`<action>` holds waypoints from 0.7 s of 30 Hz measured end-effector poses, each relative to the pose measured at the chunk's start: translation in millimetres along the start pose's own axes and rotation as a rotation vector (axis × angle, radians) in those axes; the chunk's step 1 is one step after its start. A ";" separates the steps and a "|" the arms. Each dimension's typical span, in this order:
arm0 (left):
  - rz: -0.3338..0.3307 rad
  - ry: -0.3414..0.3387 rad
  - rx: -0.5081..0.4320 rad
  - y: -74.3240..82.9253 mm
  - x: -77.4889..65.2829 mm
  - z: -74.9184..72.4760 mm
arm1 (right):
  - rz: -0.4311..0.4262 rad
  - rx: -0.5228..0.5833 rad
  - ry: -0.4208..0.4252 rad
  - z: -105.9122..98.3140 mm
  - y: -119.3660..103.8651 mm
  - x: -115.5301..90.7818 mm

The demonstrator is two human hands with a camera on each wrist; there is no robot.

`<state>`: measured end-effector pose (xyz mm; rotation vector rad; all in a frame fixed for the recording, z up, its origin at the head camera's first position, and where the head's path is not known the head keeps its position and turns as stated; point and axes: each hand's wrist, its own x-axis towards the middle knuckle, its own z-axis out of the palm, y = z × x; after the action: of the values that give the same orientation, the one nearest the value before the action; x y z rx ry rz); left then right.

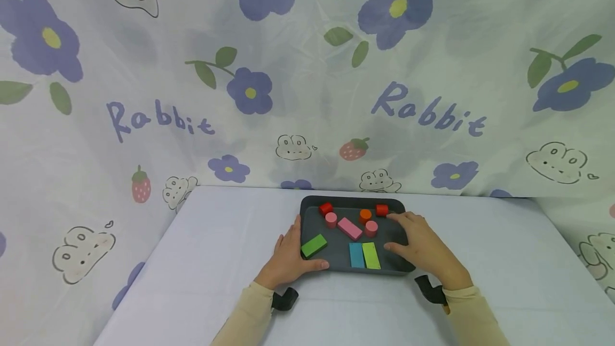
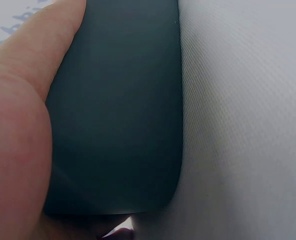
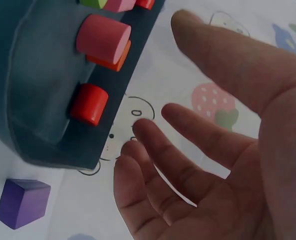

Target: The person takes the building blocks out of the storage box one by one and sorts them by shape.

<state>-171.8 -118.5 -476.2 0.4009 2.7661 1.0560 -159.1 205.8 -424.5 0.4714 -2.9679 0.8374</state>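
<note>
A dark grey tray (image 1: pixel 336 264) with a raised rim sits on the white table in the head view. My left hand (image 1: pixel 288 254) holds it at its near left corner, thumb along the front rim and fingers along the left side. In the left wrist view the thumb (image 2: pixel 38 55) lies against the tray's wall (image 2: pixel 118 115). My right hand (image 1: pixel 425 244) hovers at the tray's right side, fingers spread and slightly bent, holding nothing. The red cylinder (image 1: pixel 382 210) is nearest its fingertips. A pink cylinder (image 1: pixel 371 228) lies left of that hand.
Also in the tray are a green block (image 1: pixel 314 246), a blue block (image 1: pixel 356 255), a yellow-green block (image 1: pixel 371 256), a pink block (image 1: pixel 349 229) and an orange cylinder (image 1: pixel 365 215). A purple block (image 3: pixel 25 202) lies outside the tray in the right wrist view. Behind hangs a printed cloth (image 1: pixel 307 95).
</note>
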 end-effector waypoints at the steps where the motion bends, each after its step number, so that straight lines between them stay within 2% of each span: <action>1: -0.001 0.000 0.002 -0.3 -0.1 0.1 | -0.004 0.006 -0.012 0.8 0.0 0.3; 15: -0.006 -0.006 -0.004 0.0 -0.3 0.6 | -0.068 0.124 -0.145 15.2 -3.8 3.1; 21: -0.007 -0.005 0.007 -1.3 0.6 1.1 | -0.119 0.100 -0.165 24.8 -1.2 6.9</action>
<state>-172.4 -118.6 -477.9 0.3936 2.7658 1.0426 -163.8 190.2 -444.5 0.7479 -3.0161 0.9835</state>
